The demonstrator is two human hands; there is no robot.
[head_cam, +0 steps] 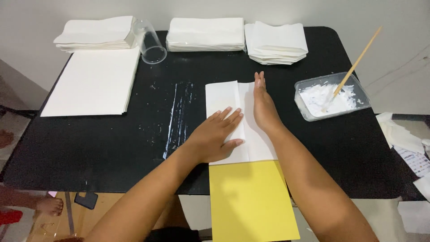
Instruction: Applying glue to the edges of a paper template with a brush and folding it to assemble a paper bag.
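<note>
— Fingers (230,115) of the left hand (215,136) lie spread flat on a folded white sheet (224,96), pinching nothing. And the other?

— Right hand (264,107) stands on its edge, fingers (259,80) pressed together and straight, running along the sheet's fold as if to hold the crease down.

— Where does the sheet lie?

— Mid-bench, its near end meeting a yellow sheet (251,201) that overhangs the bench's near edge.

— And around it?

— A black bench (89,143), smeared with white streaks (177,116) left of the sheet. To the right, a clear tub (332,96) of white paste with a wooden stick (358,60) leaning in it, within reach. Along the far edge, three piles of folded white paper (206,33), a tipped clear cup (150,42), and a flat stack (92,83) at left.

— The room?

— Pale wall behind; loose scraps (403,136) at right; someone's bare foot (49,205) on the floor at lower left.
</note>
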